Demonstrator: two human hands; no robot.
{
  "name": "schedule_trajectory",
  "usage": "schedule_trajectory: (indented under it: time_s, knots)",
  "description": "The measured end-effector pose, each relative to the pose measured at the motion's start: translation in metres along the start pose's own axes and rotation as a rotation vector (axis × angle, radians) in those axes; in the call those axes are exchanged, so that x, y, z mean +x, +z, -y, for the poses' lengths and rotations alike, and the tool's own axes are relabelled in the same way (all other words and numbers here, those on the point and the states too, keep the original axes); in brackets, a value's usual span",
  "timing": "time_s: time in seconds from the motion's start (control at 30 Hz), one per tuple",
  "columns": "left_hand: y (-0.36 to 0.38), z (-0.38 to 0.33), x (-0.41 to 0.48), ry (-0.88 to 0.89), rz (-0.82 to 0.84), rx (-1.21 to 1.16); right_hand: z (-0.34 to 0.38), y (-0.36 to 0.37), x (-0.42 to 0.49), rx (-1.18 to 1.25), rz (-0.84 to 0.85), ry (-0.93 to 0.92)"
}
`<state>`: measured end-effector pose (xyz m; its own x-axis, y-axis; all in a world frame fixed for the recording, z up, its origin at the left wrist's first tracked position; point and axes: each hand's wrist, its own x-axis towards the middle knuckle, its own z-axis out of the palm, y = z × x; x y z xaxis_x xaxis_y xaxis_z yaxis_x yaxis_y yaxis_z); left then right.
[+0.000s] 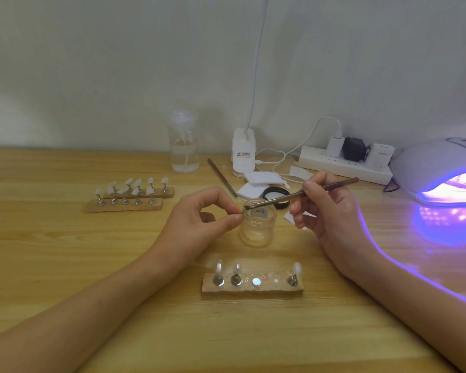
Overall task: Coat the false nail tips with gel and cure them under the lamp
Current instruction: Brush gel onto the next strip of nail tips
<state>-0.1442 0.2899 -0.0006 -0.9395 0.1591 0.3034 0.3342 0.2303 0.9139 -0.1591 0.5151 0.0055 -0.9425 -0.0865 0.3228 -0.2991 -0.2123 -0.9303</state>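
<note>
Our left hand (199,214) pinches something small between thumb and forefinger, likely 1 nail tip (241,213) on its peg, though it is too small to be sure. Our right hand (326,211) grips the gel brush (301,194), its bristles meeting that pinch over the open glass jar (257,227). We judge coating is underway. At the jar's 6 o'clock a wooden holder (253,289) carries 3 pegs (218,279). The next move calls for a thin, even stroke, then a steady carry to the lit curing lamp (439,162) at 2 o'clock.
</note>
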Motion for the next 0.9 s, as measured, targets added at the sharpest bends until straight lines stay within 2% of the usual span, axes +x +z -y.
schedule_trajectory:
  time_s: [0.1,0.27,0.43,0.6,0.73,0.9]
  knots:
    - [0.0001,0.0002,0.0003,0.022,0.007,-0.014,-0.0015,-0.0017,0.0007,-0.034,-0.069,0.017]
    - [-0.0001,0.0013,0.0001,0.066,0.018,0.005,0.0007,-0.0007,0.0,0.023,0.007,-0.011]
    - [0.0001,0.002,0.0005,0.08,0.03,-0.002,-0.0017,-0.002,0.0011,0.004,-0.068,0.015]
    - [-0.0006,0.0026,0.0011,0.082,0.038,0.005,-0.001,-0.0016,0.0005,0.016,0.013,0.012]
    - [-0.0004,0.0028,0.0016,0.078,0.037,0.003,-0.0032,-0.0032,0.0017,0.011,-0.047,0.035]
    - [-0.0006,0.0034,0.0019,0.082,0.039,0.004,-0.0017,-0.0019,0.0012,0.031,0.042,0.006]
